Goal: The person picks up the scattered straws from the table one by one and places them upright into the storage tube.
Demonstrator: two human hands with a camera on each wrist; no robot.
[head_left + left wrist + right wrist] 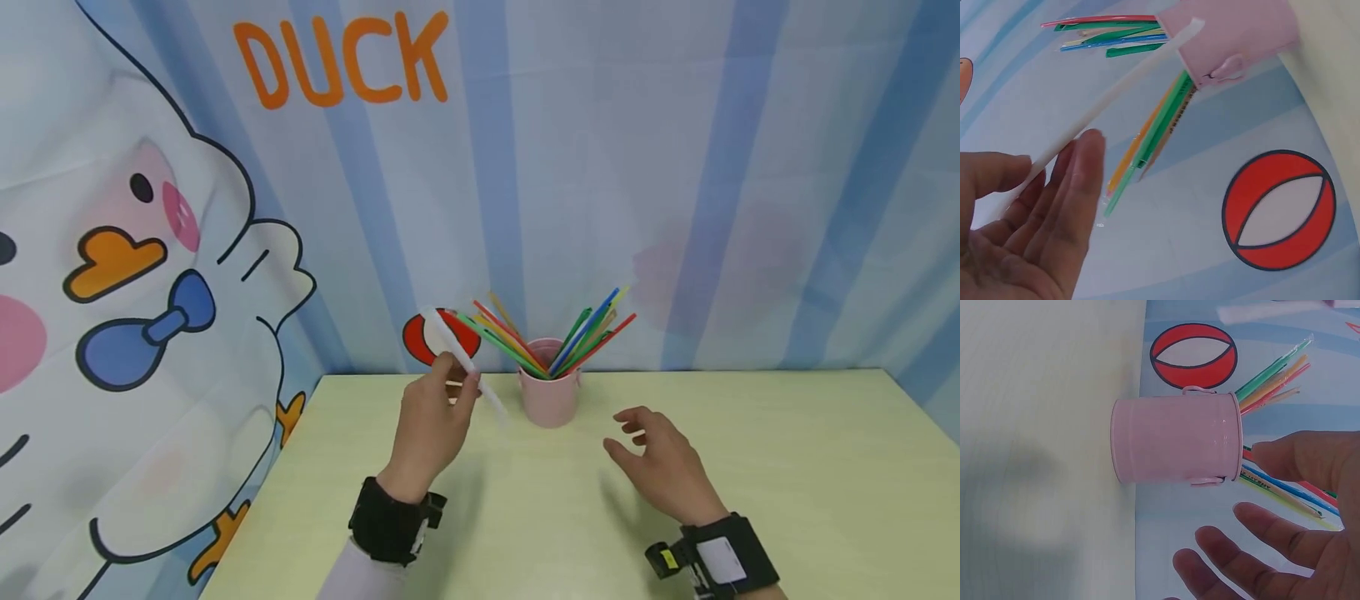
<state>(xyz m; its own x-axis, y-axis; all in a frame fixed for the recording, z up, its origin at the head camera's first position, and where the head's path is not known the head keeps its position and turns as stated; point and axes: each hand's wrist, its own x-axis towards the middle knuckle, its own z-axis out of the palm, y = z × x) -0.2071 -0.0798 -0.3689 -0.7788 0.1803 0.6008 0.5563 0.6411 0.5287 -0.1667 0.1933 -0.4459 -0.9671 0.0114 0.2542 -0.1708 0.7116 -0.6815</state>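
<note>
My left hand (435,417) pinches a white straw (1125,81) between thumb and fingers, left of a pink bucket (549,402). The straw slants, its lower end toward the bucket in the head view. Red, green, yellow and blue straws (592,333) fan out of the bucket to both sides, some in clear wrappers, along with thin tan sticks (1166,137). To the bucket's right, my right hand (667,467) hovers over the table with loosely bent fingers and holds nothing. In the right wrist view its thumb (1297,459) overlaps the straws without a visible grip.
The pale yellow table (787,467) ends at a hanging cloth (585,167) right behind the bucket. Printed on that cloth are a large duck, stripes, lettering and a red-and-white ball (1279,209). Each wrist wears a black strap with a camera (663,558).
</note>
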